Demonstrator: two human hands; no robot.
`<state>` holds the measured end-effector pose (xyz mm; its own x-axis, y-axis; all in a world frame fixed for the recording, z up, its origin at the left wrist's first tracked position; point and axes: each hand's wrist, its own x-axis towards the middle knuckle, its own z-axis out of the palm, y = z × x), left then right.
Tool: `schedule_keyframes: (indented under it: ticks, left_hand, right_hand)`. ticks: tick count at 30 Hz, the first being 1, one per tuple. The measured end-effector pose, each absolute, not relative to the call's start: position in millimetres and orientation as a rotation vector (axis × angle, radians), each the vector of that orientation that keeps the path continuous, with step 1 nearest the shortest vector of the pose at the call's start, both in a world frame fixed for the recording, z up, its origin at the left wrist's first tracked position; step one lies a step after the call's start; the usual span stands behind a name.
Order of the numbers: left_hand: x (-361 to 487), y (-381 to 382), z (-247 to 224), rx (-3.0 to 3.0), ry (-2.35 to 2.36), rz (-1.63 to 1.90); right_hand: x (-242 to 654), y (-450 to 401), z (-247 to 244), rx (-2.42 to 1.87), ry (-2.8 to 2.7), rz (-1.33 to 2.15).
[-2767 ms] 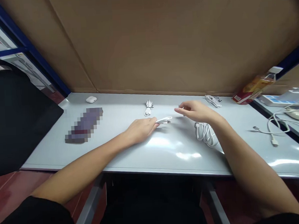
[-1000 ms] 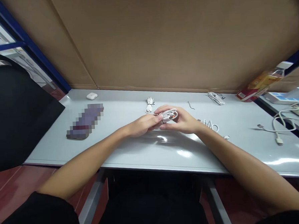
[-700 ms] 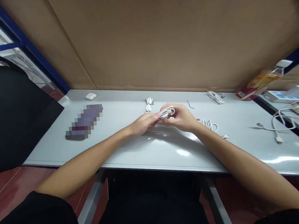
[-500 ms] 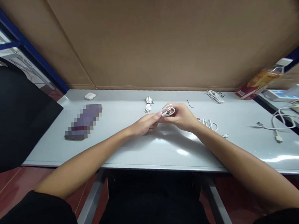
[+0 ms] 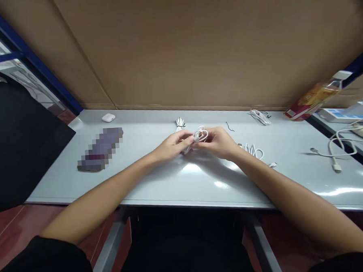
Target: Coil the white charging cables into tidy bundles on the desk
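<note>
Between my two hands is a coiled white USB cable (image 5: 201, 131), held just above the desk with its loops upward and a bit of orange showing at a plug. My left hand (image 5: 175, 146) pinches it from the left with thumb and fingers. From the right, my right hand (image 5: 217, 140) grips the same coil, its fingertips partly hidden behind it. Just behind my left hand lies a white cable bundle (image 5: 179, 124) bound with a black tie. A loose black twist tie (image 5: 229, 126) rests beyond my right hand. Near my right forearm is a loosely coiled white cable (image 5: 252, 150).
Another white cable bundle (image 5: 260, 117) lies at the back right, near a leaning drink bottle (image 5: 315, 98). Loose white cables (image 5: 334, 152) hang over the right desk edge. A blurred-out phone-like object (image 5: 101, 149) and a small white case (image 5: 108, 117) are on the left.
My left hand has shifted slightly left and up around the cable, its fingers now spread further over it. Part of the coil now shows below my fingers. The right hand still grips it.
</note>
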<state>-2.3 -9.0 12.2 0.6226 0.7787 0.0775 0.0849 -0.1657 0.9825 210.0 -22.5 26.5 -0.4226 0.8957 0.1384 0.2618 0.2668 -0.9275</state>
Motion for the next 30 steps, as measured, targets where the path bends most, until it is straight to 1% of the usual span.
schedule_keyframes:
  ticks: [5, 8, 14, 22, 30]
  left_hand:
    - [-8.4, -7.0, 16.6, 1.587, 0.673, 0.626]
    - [-8.4, -6.1, 10.9, 1.479, 0.689, 0.643]
    - [-6.1, -5.3, 6.8, 1.355, 0.72, 0.722]
    - [-2.5, -7.5, 8.9, 1.357, 0.703, 0.816]
    - [1.9, -7.7, 7.9, 1.351, 0.829, 0.862]
  right_hand:
    - [211.7, -26.7, 33.9, -1.125, -1.912, 1.195]
    - [214.2, -24.4, 32.5, -1.097, -1.957, 1.215]
    - [218.3, -18.4, 25.5, -1.148, -1.903, 1.116]
    - [218.5, -24.3, 38.1, -1.113, -1.808, 1.296]
    - [212.7, -20.3, 25.5, -1.212, -1.77, 0.965]
